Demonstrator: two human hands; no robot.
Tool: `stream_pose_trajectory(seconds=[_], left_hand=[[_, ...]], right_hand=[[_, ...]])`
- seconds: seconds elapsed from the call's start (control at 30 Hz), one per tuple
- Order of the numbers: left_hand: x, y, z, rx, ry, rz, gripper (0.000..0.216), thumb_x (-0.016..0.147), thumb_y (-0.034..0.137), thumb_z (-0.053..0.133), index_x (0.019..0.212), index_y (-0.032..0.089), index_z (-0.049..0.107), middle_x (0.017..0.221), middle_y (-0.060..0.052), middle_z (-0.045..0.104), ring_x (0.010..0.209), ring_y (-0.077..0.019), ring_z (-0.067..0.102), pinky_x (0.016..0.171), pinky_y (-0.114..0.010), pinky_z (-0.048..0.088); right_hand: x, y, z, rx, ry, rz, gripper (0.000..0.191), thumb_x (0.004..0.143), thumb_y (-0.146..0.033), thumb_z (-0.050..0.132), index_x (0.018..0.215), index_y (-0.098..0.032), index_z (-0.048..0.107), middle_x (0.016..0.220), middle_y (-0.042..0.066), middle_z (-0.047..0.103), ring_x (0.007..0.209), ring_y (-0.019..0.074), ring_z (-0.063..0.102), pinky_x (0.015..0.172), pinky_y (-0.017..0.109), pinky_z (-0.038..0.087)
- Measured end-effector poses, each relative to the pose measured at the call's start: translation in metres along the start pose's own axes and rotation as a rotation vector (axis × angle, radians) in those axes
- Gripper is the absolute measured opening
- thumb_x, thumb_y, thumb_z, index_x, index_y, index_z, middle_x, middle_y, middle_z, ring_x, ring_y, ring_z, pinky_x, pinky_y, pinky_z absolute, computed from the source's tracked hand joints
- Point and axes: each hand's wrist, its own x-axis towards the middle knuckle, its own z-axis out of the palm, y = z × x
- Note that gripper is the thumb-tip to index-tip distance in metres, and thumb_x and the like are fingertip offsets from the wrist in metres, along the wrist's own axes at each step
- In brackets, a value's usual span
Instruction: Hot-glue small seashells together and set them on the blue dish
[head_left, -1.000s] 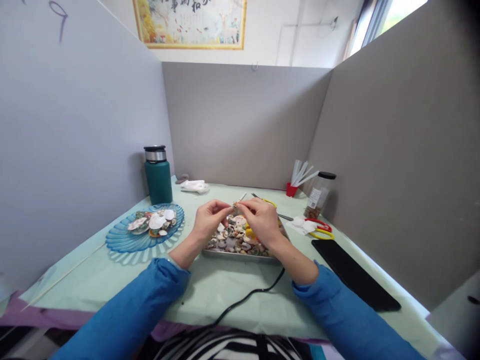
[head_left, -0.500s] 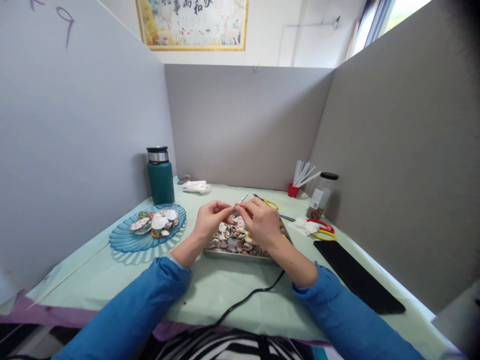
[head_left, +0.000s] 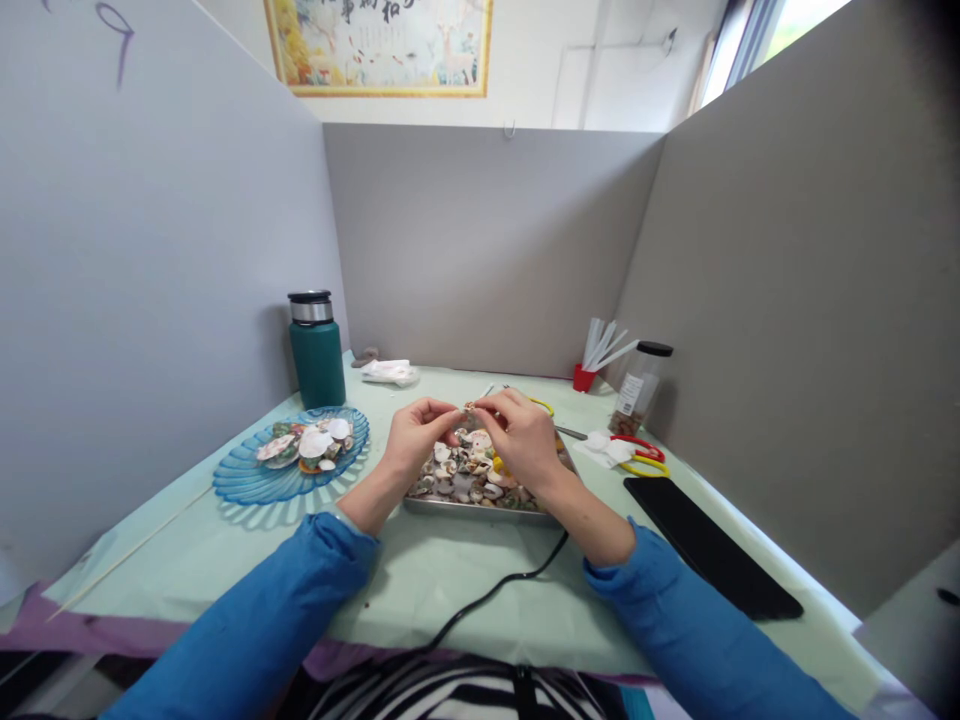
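Above a metal tray (head_left: 480,512) filled with shells (head_left: 463,475), my two hands meet fingertip to fingertip. My left hand (head_left: 418,437) pinches the left side of a small reddish-brown and white piece (head_left: 469,407), which looks like a small shell. The thumb and fingers of my right hand (head_left: 521,437) close on its right side. Most of the piece is covered by the fingertips, so its exact shape is hidden. To the left, a blue scalloped plate (head_left: 240,483) bears a cluster of shells (head_left: 311,445) stuck or heaped together.
A green bottle (head_left: 317,360) stands behind the plate. At the right are a red cup (head_left: 584,378) of white sticks, a lidded jar (head_left: 639,390), red-and-yellow-handled scissors (head_left: 649,458), white tissue (head_left: 604,450) and a black slab (head_left: 712,550). A black cable (head_left: 499,592) crosses the front. Grey partitions (head_left: 495,250) enclose the table.
Both hands stay together over the tray, and the small piece shows slightly more between the fingertips. The whole view has shifted a little.
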Motion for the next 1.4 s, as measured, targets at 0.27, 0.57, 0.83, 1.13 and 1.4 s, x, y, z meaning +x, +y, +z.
stream_pose_trajectory(seconds=[0.27,0.57,0.83,1.13,1.4], left_hand=[[-0.0008,-0.0005,-0.0001,0.015,-0.013,0.007,0.026,0.064,0.032,0.073,0.076,0.012,0.062,0.06,-0.003,0.066,0.046,-0.0101,0.056,0.05,-0.023,0.043],[-0.0023,0.0012,0.0009,0.019,-0.017,0.005,0.024,0.065,0.031,0.072,0.075,0.012,0.062,0.06,-0.003,0.067,0.047,-0.0109,0.057,0.052,-0.024,0.044],[-0.0023,0.0011,0.0012,0.014,-0.021,0.008,0.024,0.065,0.031,0.072,0.075,0.012,0.061,0.058,-0.002,0.066,0.048,-0.0112,0.058,0.053,-0.024,0.046],[-0.0016,0.0007,0.0013,-0.003,-0.021,0.008,0.024,0.065,0.029,0.073,0.075,0.012,0.061,0.059,-0.003,0.066,0.047,-0.011,0.059,0.053,-0.023,0.046],[-0.0005,-0.0023,-0.0003,-0.023,-0.02,0.005,0.026,0.063,0.031,0.074,0.075,0.011,0.061,0.061,-0.004,0.067,0.048,-0.0118,0.06,0.054,-0.024,0.047]], right_hand=[[-0.0005,0.0011,0.001,-0.05,-0.025,-0.024,0.022,0.089,-0.031,0.048,0.094,-0.023,0.068,0.091,0.005,0.066,0.079,0.0157,0.06,0.07,0.025,0.041],[-0.0005,0.0024,0.0031,-0.012,0.01,0.01,0.02,0.088,-0.026,0.049,0.086,-0.021,0.069,0.086,0.004,0.068,0.08,0.0169,0.06,0.075,0.027,0.042],[-0.0011,0.0007,0.0034,-0.049,0.019,0.019,0.02,0.087,-0.025,0.049,0.085,-0.021,0.069,0.086,0.005,0.068,0.08,0.0181,0.061,0.075,0.028,0.041],[-0.0013,-0.0002,0.004,-0.093,0.031,0.032,0.021,0.087,-0.027,0.05,0.081,-0.021,0.068,0.082,0.005,0.068,0.079,0.0182,0.061,0.073,0.028,0.041],[-0.0017,-0.0004,0.0042,-0.112,0.016,0.018,0.021,0.088,-0.028,0.049,0.082,-0.02,0.068,0.083,0.005,0.067,0.077,0.0166,0.059,0.071,0.026,0.039]])
